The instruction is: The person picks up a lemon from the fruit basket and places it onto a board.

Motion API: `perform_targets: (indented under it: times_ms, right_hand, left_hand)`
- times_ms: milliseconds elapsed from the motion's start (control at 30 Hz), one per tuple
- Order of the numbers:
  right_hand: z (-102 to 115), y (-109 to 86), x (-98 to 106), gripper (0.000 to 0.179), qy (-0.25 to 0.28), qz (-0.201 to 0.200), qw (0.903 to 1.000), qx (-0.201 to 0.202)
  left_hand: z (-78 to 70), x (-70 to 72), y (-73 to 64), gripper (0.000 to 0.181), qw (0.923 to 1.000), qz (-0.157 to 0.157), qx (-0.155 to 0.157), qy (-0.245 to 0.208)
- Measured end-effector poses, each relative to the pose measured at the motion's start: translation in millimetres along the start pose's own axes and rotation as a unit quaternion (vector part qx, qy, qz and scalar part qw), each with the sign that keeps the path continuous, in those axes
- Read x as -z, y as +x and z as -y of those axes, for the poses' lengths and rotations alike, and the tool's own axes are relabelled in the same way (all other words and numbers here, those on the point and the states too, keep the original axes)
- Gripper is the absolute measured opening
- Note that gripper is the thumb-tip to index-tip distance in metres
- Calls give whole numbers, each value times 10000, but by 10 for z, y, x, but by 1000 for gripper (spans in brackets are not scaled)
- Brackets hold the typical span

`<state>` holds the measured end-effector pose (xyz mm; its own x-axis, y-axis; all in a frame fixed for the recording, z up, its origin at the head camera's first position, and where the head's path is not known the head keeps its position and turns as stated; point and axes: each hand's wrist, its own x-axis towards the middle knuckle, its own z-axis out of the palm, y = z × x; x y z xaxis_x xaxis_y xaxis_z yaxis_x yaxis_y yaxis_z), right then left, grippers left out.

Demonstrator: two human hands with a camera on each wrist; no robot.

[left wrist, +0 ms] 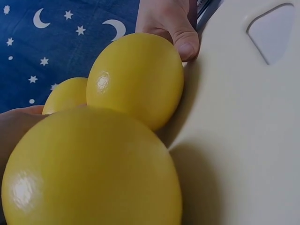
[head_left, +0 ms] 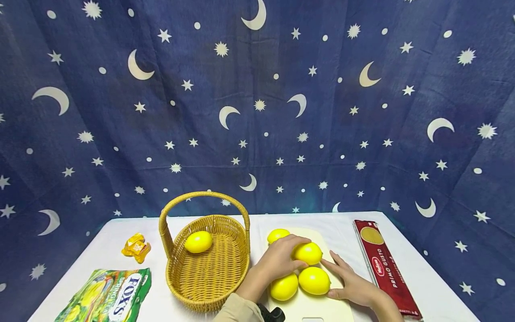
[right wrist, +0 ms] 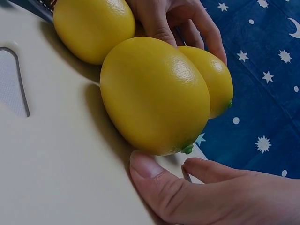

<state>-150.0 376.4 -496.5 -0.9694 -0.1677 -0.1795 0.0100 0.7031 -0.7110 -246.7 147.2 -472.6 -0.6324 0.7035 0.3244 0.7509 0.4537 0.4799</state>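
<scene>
Several yellow lemons lie grouped on a cream cutting board [head_left: 297,311]. My left hand [head_left: 279,259] reaches over the board and grips one lemon [head_left: 309,253], with fingers over its top and thumb at its lower side. Below that hand sit a front-left lemon [head_left: 284,287] and a front-right lemon [head_left: 314,281]. A back lemon [head_left: 277,235] is partly hidden behind the left hand. My right hand [head_left: 356,286] is beside the front-right lemon, its fingers extended; in the right wrist view its thumb [right wrist: 147,168] is right at the lemon's green-tipped end.
Left of the board stands a wicker basket [head_left: 169,273] with a tall handle and one lemon [head_left: 199,242] inside. Farther left are orange wrapped candy [head_left: 137,247] and a green Fox's bag [head_left: 108,295]. A red spaghetti pack [head_left: 386,268] lies at the right.
</scene>
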Motion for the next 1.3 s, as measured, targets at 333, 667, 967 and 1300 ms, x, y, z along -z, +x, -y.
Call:
perform_targets:
  times_ms: [333, 667, 967, 1300]
  right_hand:
    - [-21, 4, 1, 86, -1, -89, 9995, 290]
    - [-1, 2, -7, 87, 18, -92, 9998, 183]
    - [1, 5, -2, 88, 132, -80, 9998, 149]
    - [12, 2, -3, 85, 128, -98, 9999, 36]
  left_hand:
    - [-47, -8, 11, 50, 9980, 232, 555, -174]
    - [-95, -5, 16, 48, 9974, 376, 613, 82]
    - [-142, 6, 27, 46, 9970, 491, 501, 336]
    - [-144, 12, 32, 46, 9955, 665, 506, 454]
